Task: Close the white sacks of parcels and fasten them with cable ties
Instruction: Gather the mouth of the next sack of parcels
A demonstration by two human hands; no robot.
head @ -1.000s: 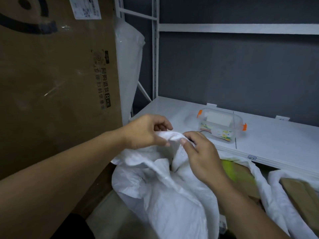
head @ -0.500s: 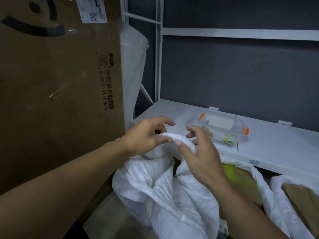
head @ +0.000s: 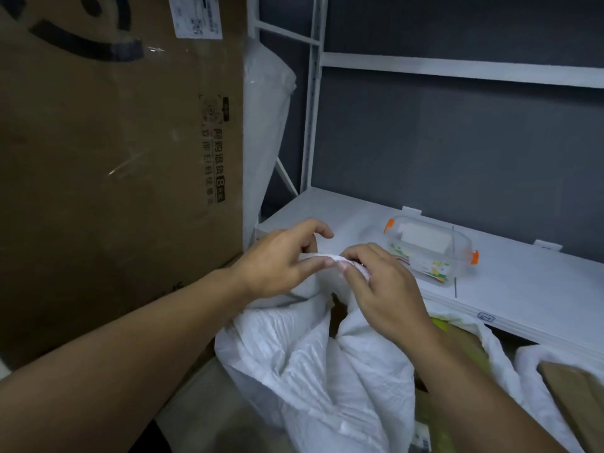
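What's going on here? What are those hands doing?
A person is closing a crinkly white plastic sack. The left hand and right hand pinch its bunched top edge together, in front of a white shelf holding a clear plastic box with orange clips. Nothing ties it shut yet.

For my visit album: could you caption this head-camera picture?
Left hand and right hand pinch the gathered mouth of a white sack beside a shelf.

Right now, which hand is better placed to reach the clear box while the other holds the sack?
Probably the right hand: the clear box lies beyond it; the left hand pinches the sack mouth.
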